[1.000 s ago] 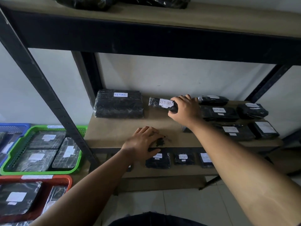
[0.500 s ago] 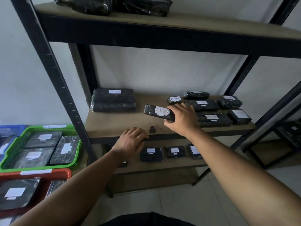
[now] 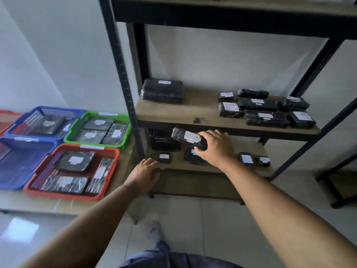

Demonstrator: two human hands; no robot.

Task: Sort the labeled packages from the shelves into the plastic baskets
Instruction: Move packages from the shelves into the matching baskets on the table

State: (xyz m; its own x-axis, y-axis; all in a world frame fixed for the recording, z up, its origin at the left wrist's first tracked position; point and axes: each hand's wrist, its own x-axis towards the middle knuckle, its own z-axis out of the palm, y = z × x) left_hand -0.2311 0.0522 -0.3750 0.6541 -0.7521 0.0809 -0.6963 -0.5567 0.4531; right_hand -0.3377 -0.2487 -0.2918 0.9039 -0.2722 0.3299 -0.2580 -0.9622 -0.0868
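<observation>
My right hand (image 3: 215, 147) grips a long black package labeled RETURN (image 3: 188, 137), held in the air in front of the middle shelf (image 3: 193, 115). My left hand (image 3: 145, 172) hangs open, fingers relaxed, near the front left corner of the lower shelf (image 3: 173, 163). Several black labeled packages (image 3: 265, 118) lie on the right of the middle shelf, and a large black package (image 3: 162, 90) lies at its left rear. To the left stand a green basket (image 3: 98, 128), a red basket (image 3: 72, 171) and blue baskets (image 3: 43, 120), most holding black packages.
Black metal uprights (image 3: 123, 82) frame the shelf unit. Small black packages (image 3: 246, 159) lie on the lower shelf. Another blue basket (image 3: 19, 161) sits front left on a low wooden platform (image 3: 58, 206). White tiled floor lies below, with my foot (image 3: 154, 229) on it.
My right hand lifted the RETURN package off the middle shelf and brought it down and leftward. My left hand left the middle shelf edge and dropped lower. The view swung left, revealing more baskets.
</observation>
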